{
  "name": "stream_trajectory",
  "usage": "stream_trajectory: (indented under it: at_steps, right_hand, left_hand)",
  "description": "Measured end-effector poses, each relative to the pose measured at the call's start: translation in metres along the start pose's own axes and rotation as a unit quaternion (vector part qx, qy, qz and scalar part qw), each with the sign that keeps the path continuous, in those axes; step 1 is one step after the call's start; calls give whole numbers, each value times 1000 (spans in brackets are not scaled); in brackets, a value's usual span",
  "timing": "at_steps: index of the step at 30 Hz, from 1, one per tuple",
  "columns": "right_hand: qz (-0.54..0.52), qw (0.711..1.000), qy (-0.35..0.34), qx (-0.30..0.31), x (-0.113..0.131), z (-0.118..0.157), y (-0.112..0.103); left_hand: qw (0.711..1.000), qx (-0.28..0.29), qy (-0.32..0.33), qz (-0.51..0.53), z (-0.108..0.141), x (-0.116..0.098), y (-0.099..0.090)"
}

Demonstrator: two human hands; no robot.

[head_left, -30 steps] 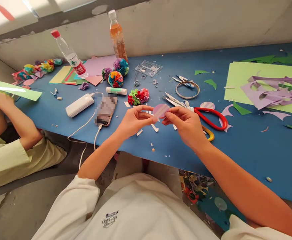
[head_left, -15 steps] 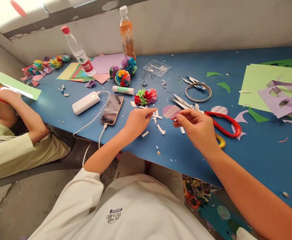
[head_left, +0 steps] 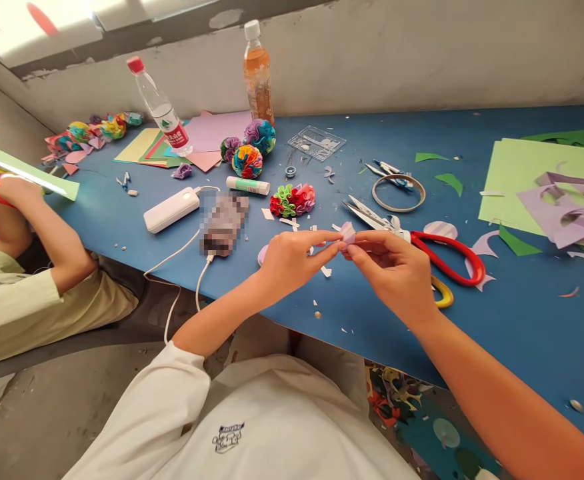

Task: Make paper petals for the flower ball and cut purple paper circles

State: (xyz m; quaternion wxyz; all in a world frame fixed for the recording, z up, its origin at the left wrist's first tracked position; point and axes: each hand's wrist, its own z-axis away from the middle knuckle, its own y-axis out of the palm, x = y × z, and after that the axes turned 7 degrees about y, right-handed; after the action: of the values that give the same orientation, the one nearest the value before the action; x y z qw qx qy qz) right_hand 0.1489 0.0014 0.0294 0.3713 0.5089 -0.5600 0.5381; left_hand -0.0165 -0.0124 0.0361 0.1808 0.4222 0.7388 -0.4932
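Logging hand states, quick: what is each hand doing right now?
Left hand: closed, fingertips pinching the folded purple paper piece.
Right hand: closed, pinching the same paper piece from the other side.

A paper-craft workroom, perhaps a classroom: a long blue table (head_left: pixel 472 347) against a bare wall carries coloured paper sheets (head_left: pixel 152 143), red-handled scissors (head_left: pixel 437 250), a glue stick (head_left: pixel 247 186) and finished paper flower balls (head_left: pixel 247 160), with offcuts (head_left: pixel 567 207) at far right.
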Motion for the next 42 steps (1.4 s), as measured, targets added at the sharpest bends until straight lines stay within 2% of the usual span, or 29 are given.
stream_trajectory:
  at_steps: [5,9,14,18,22,26,31,35,38,40,42]
  right_hand:
    - [-15,999,10,31,0,0,-1]
    - [-26,999,19,37,2,0,-1]
    - [-6,999,-18,46,4,2,-1]
    - [46,995,-61,57,7,3,-2]
    - [139,980,-139,27,7,5,-1]
    - [184,965,-184,13,3,7,0]
    - [172,974,-145,32,3,8,1]
    - [131,984,-106,56,8,7,1]
    - [66,994,-44,76,10,6,0]
    - [18,997,0,79,9,4,-1]
    - [-18,997,30,73,8,2,-2]
  left_hand:
    - [999,-7,51,12,2,-2,-1]
    - [998,7,24,62,0,-4,-3]
    - [996,6,8,87,-2,-8,-6]
    - [995,-11,68,74,1,-10,-7]
    - [987,-14,161,9,3,-9,-7]
    - [981,5,191,-35,2,-6,-10]
    - [988,24,153,-20,-5,-6,-15]
    - [994,-24,107,28,-11,-2,-15]
    - [996,-58,57,25,-14,7,-14]
    - [998,-59,29,5,-14,14,-15]
    - [998,-49,31,-14,-13,17,-17]
